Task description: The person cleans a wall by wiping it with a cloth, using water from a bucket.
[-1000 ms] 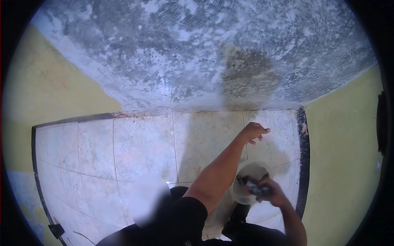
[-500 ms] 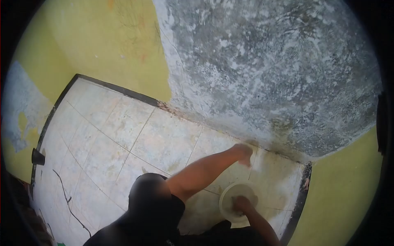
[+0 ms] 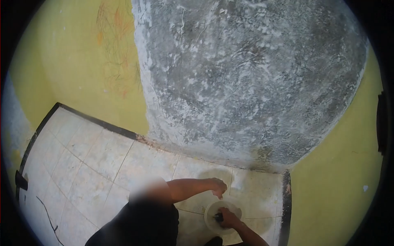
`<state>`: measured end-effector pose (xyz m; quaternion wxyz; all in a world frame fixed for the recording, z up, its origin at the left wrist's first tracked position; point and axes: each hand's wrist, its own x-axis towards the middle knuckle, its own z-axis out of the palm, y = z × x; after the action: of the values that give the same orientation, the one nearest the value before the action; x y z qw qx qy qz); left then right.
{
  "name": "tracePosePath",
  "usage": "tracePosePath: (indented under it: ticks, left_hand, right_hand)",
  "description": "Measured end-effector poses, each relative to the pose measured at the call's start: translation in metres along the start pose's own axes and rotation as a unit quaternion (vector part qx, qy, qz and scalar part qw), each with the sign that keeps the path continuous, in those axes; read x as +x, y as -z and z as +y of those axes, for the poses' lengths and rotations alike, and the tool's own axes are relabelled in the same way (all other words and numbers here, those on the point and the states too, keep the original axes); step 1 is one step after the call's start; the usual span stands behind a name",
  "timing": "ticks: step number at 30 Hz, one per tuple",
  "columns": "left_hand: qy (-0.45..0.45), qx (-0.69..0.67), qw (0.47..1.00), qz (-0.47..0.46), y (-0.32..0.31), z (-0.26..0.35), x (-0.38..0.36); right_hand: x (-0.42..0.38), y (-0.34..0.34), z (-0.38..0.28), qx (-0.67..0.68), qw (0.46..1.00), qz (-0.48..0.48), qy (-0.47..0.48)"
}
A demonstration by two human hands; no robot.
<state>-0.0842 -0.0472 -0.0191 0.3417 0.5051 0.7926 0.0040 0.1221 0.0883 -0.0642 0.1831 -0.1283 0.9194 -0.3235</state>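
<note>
A round whitish bucket (image 3: 208,225) stands on the tiled floor in front of me. Inside its opening is my right hand (image 3: 230,217), its fingers closed round a small black object (image 3: 218,216) whose kind I cannot make out. Just above the far rim hangs my left hand (image 3: 219,188), fingers drooping toward the bucket, with nothing visible in them. The bucket's contents are too blurred to tell.
A large grey, rough stripped patch (image 3: 246,82) covers the wall ahead, with yellow paint (image 3: 90,74) around it. Dark skirting (image 3: 286,205) edges the floor tiles (image 3: 143,164). A thin dark cable (image 3: 49,217) and a small black item (image 3: 21,180) lie at the left.
My view has tilted up toward the wall. My left hand has come closer to the bucket, and the black object in my right hand now shows.
</note>
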Motion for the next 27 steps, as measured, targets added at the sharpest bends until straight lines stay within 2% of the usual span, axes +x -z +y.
tracePosePath:
  ticks: [2, 3, 5, 6, 7, 8, 10, 11, 12, 14, 15, 17, 18, 20, 21, 23, 27]
  left_hand:
    - [-0.010, -0.031, 0.999, 0.014, -0.001, 0.013, -0.023]
    - [0.001, -0.031, 0.999, 0.018, -0.001, 0.016, -0.031]
    - [0.004, -0.029, 0.999, 0.022, 0.003, 0.033, -0.057]
    - [0.081, -0.164, 0.983, -0.023, 0.010, 0.051, -0.078]
    - [0.157, -0.294, 0.940, -0.067, 0.015, 0.060, -0.088]
    - [0.152, -0.289, 0.943, -0.066, 0.010, 0.061, -0.084]
    - [0.147, -0.242, 0.956, -0.081, -0.013, 0.059, -0.068]
    - [0.121, -0.251, 0.960, -0.033, -0.019, 0.054, -0.058]
    - [0.117, -0.244, 0.962, -0.036, -0.023, 0.047, -0.044]
    - [0.094, -0.209, 0.973, 0.028, -0.031, 0.039, -0.020]
    - [0.090, -0.204, 0.975, 0.023, -0.040, 0.041, -0.015]
    - [0.072, -0.111, 0.969, 0.207, -0.055, 0.039, -0.011]
    - [0.066, -0.102, 0.973, 0.198, -0.055, 0.041, -0.008]
    - [0.121, -0.166, 0.949, 0.238, -0.055, 0.048, 0.002]
    - [0.110, -0.163, 0.953, 0.230, -0.052, 0.053, 0.004]
    - [0.151, -0.169, 0.944, 0.240, -0.046, 0.055, 0.006]
    - [0.186, -0.166, 0.926, 0.285, -0.049, 0.062, 0.018]
  right_hand:
    - [0.012, -0.015, 0.000, -0.122, 0.980, -0.096, -0.124]
    - [0.018, -0.021, 0.005, -0.121, 0.980, -0.090, -0.128]
    - [0.023, -0.030, 0.014, -0.320, 0.927, -0.169, -0.099]
    - [0.020, -0.027, 0.009, -0.319, 0.927, -0.166, -0.108]
    - [0.020, -0.020, -0.001, -0.299, 0.928, -0.165, -0.147]
    - [0.021, -0.015, -0.006, -0.279, 0.928, -0.162, -0.185]
    - [0.017, -0.013, 0.014, -0.252, 0.941, -0.147, -0.173]
    - [0.013, -0.016, 0.024, -0.228, 0.951, -0.140, -0.157]
    - [0.008, -0.010, 0.017, -0.224, 0.952, -0.134, -0.162]
    - [-0.008, 0.022, -0.019, -0.094, 0.971, -0.044, -0.213]
    - [-0.017, 0.033, -0.029, -0.089, 0.971, -0.039, -0.218]
    - [-0.029, 0.045, -0.041, -0.035, 0.984, 0.000, -0.173]
    - [-0.033, 0.043, -0.043, -0.025, 0.984, 0.008, -0.178]
    - [-0.040, 0.041, -0.043, -0.030, 0.990, 0.087, -0.109]
    - [-0.040, 0.042, -0.042, -0.025, 0.988, 0.091, -0.121]
    - [-0.031, 0.040, -0.041, -0.064, 0.972, 0.080, -0.212]
    - [-0.020, 0.038, -0.032, -0.126, 0.963, 0.078, -0.224]
